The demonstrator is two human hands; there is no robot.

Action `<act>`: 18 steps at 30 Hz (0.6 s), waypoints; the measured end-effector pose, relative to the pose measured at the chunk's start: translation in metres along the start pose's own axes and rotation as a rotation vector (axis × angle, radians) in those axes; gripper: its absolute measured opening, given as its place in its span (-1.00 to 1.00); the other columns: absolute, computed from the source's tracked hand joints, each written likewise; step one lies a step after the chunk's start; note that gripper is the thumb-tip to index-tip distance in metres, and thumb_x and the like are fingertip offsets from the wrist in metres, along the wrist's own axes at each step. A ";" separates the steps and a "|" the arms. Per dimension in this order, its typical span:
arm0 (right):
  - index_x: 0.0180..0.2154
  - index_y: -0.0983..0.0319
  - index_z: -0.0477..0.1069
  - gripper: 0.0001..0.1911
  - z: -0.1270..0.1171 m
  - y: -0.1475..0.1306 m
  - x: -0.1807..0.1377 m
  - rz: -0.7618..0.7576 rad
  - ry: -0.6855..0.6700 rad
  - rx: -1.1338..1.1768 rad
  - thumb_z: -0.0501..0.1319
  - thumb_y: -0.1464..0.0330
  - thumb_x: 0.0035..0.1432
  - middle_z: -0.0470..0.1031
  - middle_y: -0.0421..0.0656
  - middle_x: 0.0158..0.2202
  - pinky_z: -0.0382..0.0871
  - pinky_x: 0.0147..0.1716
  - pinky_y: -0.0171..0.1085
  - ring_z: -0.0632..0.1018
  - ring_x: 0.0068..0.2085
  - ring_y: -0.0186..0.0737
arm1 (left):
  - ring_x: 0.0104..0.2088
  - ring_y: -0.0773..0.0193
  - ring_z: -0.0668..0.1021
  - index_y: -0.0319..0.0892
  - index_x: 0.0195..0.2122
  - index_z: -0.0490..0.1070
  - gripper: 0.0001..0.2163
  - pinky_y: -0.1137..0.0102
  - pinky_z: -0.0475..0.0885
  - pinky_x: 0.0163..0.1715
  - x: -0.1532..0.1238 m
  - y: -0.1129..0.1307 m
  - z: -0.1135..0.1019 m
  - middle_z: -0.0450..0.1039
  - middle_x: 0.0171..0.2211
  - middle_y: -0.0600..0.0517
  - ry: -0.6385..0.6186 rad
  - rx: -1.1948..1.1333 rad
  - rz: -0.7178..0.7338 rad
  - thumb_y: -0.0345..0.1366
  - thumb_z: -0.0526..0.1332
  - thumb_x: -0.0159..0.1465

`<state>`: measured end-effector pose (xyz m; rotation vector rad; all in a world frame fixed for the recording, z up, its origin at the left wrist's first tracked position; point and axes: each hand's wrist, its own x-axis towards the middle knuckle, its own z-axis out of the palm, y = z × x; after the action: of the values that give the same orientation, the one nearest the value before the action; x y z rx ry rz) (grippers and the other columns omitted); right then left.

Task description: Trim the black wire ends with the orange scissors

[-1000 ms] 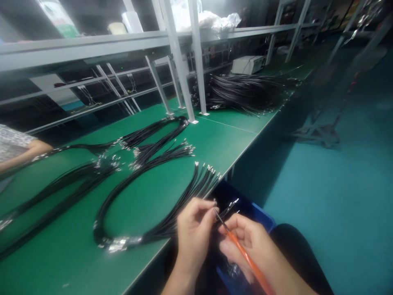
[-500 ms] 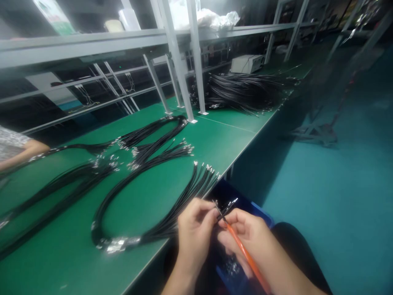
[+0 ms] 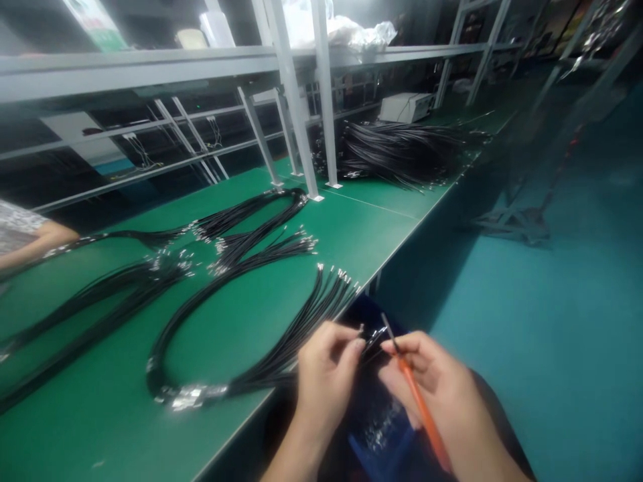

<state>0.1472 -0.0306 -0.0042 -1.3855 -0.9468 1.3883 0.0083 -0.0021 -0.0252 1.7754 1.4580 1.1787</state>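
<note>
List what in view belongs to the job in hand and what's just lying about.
Seemingly in use:
orange-handled tool, in the right hand
small metal-tipped piece, in the left hand
nearest black cable bundle, strands running toward the left hand

Apparently just lying about:
whitish box
crumpled plastic on the shelf
far cable pile

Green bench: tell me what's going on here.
A person's left hand pinches what looks like a metal-tipped cable end. The right hand grips an orange-handled tool, its thin tip pointing up, apart from the left fingers. Both hands are above a blue bin, beside a curved bundle of black cables on the bench. Another person's arm shows at the left edge.
</note>
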 end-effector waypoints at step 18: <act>-0.22 0.19 0.36 -0.59 -0.010 -0.016 0.019 -0.097 0.055 0.149 0.39 0.19 -0.10 0.36 -0.30 -0.57 0.15 -0.66 -0.36 0.30 -0.63 -0.38 | -0.36 0.15 0.46 -0.13 -0.42 0.35 -0.90 0.33 0.26 -0.36 0.010 -0.041 -0.018 0.42 -0.44 0.01 0.019 0.702 -0.013 -0.47 0.14 0.16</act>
<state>0.1598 -0.0092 0.0055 -1.2441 -0.8462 1.3140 -0.0270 0.0156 -0.0481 2.1830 2.0569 0.7089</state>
